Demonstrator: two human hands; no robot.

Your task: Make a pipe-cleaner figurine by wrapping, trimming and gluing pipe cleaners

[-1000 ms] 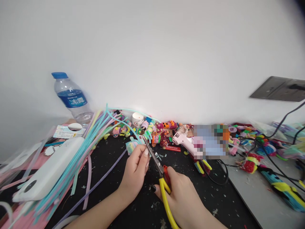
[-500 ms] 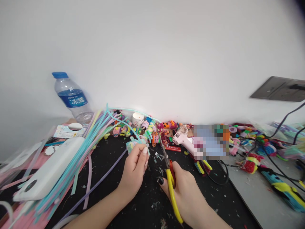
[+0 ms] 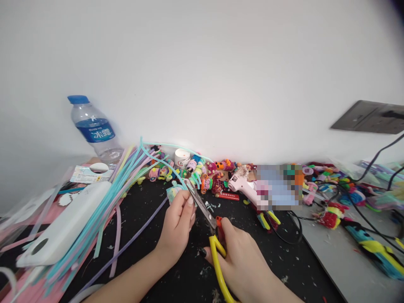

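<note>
My left hand (image 3: 179,225) is closed in a pinch on a small pastel pipe-cleaner figure (image 3: 174,191), mint and yellowish, mostly hidden by the fingers. A long mint pipe cleaner (image 3: 170,166) runs from beside it up to a bend at the bundle on the left. My right hand (image 3: 241,252) grips scissors (image 3: 217,256) with yellow and red handles. Their metal blades point up and left, with the tips at the figure, just above my left fingertips. Whether the blades touch the pipe cleaner I cannot tell.
A pipe-cleaner bundle (image 3: 104,210) and white case (image 3: 66,225) lie left, near a water bottle (image 3: 94,130). Colourful figures (image 3: 205,185), a paper cup (image 3: 182,158) and a pink glue gun (image 3: 244,187) line the wall. Black cables (image 3: 296,235) lie right; scraps litter the black mat (image 3: 142,206).
My right hand has moved slightly left, and the scissors have swung left so their blades reach the figure. My left hand has stayed nearly still.
</note>
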